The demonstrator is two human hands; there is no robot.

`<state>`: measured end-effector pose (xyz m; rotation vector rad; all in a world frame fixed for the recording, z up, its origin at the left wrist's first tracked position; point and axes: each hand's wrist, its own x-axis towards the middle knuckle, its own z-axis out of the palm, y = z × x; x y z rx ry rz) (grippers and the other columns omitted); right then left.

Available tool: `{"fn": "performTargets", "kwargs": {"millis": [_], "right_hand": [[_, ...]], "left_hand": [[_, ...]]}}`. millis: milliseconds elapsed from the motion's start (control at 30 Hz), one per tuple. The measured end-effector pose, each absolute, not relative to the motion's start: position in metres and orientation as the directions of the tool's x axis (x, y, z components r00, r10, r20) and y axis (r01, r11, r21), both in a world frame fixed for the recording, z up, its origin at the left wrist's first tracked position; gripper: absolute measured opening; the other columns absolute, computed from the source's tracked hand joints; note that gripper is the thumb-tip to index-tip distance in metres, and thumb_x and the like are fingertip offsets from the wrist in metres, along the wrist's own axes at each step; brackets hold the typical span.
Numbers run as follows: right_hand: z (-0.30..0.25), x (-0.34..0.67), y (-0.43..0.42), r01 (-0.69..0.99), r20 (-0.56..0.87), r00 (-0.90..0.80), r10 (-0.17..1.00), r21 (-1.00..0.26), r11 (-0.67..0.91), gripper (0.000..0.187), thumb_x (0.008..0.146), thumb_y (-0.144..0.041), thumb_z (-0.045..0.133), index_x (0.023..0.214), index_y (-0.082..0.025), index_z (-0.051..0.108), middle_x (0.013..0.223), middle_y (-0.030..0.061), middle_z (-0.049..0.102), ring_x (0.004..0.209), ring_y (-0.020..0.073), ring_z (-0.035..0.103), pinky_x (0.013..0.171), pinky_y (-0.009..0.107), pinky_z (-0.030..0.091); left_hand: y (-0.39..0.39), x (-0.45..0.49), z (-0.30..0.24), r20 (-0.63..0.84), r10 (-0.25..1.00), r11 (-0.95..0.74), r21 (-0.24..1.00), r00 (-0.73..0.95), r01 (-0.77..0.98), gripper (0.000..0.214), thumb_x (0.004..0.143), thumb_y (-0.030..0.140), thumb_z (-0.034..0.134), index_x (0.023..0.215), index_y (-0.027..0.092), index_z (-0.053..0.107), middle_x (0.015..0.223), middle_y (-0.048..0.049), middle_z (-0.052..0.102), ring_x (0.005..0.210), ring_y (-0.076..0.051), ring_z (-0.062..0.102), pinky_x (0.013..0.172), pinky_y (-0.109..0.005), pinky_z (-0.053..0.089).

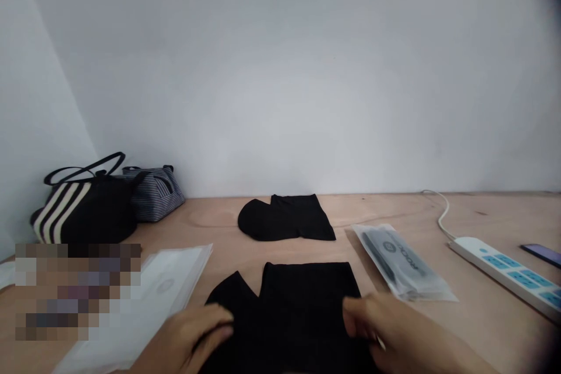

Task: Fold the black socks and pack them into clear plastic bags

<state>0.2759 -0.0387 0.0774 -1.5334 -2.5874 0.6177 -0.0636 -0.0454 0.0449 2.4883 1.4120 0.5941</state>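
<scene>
In front of me lies a flat black stretch-fabric piece (302,315), shaped like a folded balaclava, with a rounded part on the left and a V-shaped notch at its upper edge. My left hand (190,333) is closed at its left edge, thumb and fingers brought together on the fabric. At the right edge, my right hand (377,327) has its fingers curled onto the cloth, slightly blurred. The lower part of the fabric runs out of view. Farther back, a second black fabric piece (289,219) of the same shape lies flat near the wall.
Right of the fabric is a clear printed packet (397,263). A power strip (504,274) and a phone (543,254) lie farther right. White plastic bags (149,298) lie on the left, before a black bag (96,210) and a striped pouch (155,196). One left patch is pixelated.
</scene>
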Motion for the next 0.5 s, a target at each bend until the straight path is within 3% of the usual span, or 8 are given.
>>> {"fn": "performTargets", "kwargs": {"millis": [167,333,500], "right_hand": [[0.083,0.264,0.033,0.895,-0.085,-0.439,0.894,-0.126,0.427,0.039,0.052,0.004,0.045,0.079,-0.022,0.057,0.075,-0.0011,0.061,0.068,0.0146,0.055,0.052,0.022,0.031],[0.047,0.250,0.071,0.947,-0.025,-0.319,0.947,-0.039,0.318,0.031,0.059,0.003,0.048,0.081,-0.018,0.059,0.083,0.0066,0.063,0.076,0.0213,0.058,0.060,0.027,0.036],[0.028,0.232,0.053,0.977,0.156,-0.215,0.964,0.020,0.214,0.031,0.072,-0.001,0.041,0.098,-0.013,0.055,0.102,0.0147,0.056,0.097,0.0259,0.051,0.081,0.038,0.034]], "left_hand": [[0.013,-0.043,0.065,0.176,0.929,-0.367,0.304,0.327,0.879,0.023,0.086,0.034,0.041,0.079,0.026,0.061,0.080,0.0036,0.067,0.075,-0.017,0.061,0.063,-0.024,0.042],[0.053,-0.026,0.041,0.200,0.954,-0.260,0.188,0.222,0.947,0.017,0.079,0.030,0.050,0.072,0.021,0.063,0.071,-0.0024,0.067,0.070,-0.021,0.061,0.060,-0.028,0.041],[0.044,-0.008,0.030,0.370,0.916,-0.216,0.123,0.157,0.969,0.025,0.086,0.024,0.038,0.096,0.019,0.061,0.097,-0.0086,0.064,0.094,-0.026,0.054,0.088,-0.044,0.031]]}}
